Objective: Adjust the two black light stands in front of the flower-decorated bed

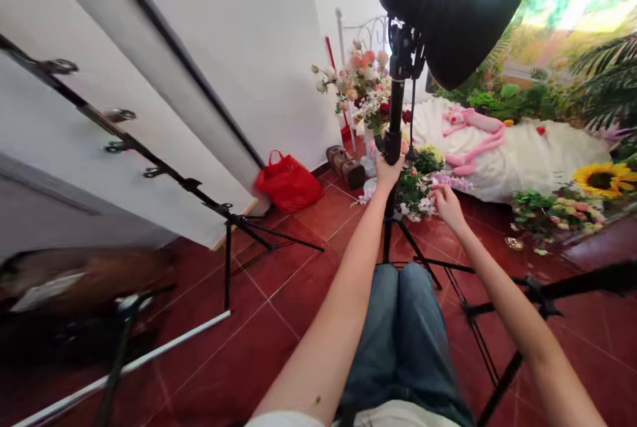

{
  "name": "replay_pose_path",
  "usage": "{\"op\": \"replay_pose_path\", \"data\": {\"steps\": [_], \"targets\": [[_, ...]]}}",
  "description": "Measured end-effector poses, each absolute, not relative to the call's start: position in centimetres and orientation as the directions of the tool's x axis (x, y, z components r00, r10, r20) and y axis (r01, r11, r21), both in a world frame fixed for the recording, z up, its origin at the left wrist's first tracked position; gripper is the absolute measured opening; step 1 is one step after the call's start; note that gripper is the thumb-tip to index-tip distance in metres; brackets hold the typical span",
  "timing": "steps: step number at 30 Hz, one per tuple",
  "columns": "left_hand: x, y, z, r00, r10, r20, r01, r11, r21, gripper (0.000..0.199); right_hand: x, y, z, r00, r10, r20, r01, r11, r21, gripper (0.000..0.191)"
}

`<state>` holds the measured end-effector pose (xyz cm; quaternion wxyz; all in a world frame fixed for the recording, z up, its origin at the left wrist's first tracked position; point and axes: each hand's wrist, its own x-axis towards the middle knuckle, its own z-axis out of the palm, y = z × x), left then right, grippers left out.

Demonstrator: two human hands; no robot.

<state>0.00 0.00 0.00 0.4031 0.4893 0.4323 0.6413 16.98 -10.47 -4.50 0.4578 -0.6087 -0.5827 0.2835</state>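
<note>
A black light stand [395, 109] rises upright in front of me, topped by a studio lamp [468, 9] with a large dark reflector. My left hand [389, 174] is wrapped round the stand's pole, just below a black collar. A cord [413, 109] hangs from the lamp head beside the pole. To the right of the pole, my right hand [448, 205] is raised with its fingers curled together in a pinch. Whatever is between those fingertips, if anything, is too small to make out. Behind both hands are flowers with green leaves [415, 195].
A red bag [288, 182] rests by the wall. Tripod legs spread on the red tiles, left [249, 231] and right [542, 294]. A white tube [164, 347] lies at lower left. Pink plush toy [478, 125], white cloth [537, 155] and sunflower [602, 180] are beyond.
</note>
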Motion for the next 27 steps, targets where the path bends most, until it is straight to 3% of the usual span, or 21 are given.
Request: {"op": "replay_pose_path", "data": {"steps": [3,6,8,10,13,19,23,27], "targets": [[0.3,0.4,-0.5,-0.224,0.936,0.27,-0.074,-0.293,0.953,0.017,15.7,-6.3,-2.3,0.088,0.963,0.253,0.482,0.181,-0.857,0.031],[0.5,0.6,-0.8,-0.235,0.932,0.275,-0.058,-0.296,0.953,0.017,14.5,-3.0,-0.2,-0.034,0.985,0.168,0.464,0.164,-0.871,0.02],[0.5,0.6,-0.9,-0.228,0.931,0.286,-0.052,-0.305,0.951,0.016,13.8,-1.3,0.7,-0.086,0.996,0.009,0.42,0.044,-0.906,0.015],[0.5,0.5,-0.9,-0.223,0.931,0.288,-0.041,-0.304,0.952,0.017,13.0,0.0,1.2,-0.055,0.988,-0.144,0.378,-0.113,-0.919,0.025],[0.6,0.4,-0.9,-0.241,0.931,0.275,-0.014,-0.287,0.958,0.018,12.0,1.5,1.0,0.03,0.975,-0.22,0.342,-0.216,-0.914,0.044],[0.6,0.4,-1.0,-0.264,0.925,0.273,0.044,-0.271,0.962,0.02,10.8,2.4,-1.8,0.03,0.996,-0.083,0.212,-0.087,-0.973,0.049],[0.7,0.3,-0.9,-0.273,0.919,0.285,0.055,-0.281,0.958,0.019,8.7,1.9,-4.3,0.202,0.965,0.167,-0.069,0.184,-0.981,0.045],[0.7,0.1,-0.8,-0.28,0.917,0.284,0.07,-0.276,0.959,0.02,7.0,1.8,-5.7,0.314,0.93,0.19,-0.207,0.263,-0.942,0.046]]}}
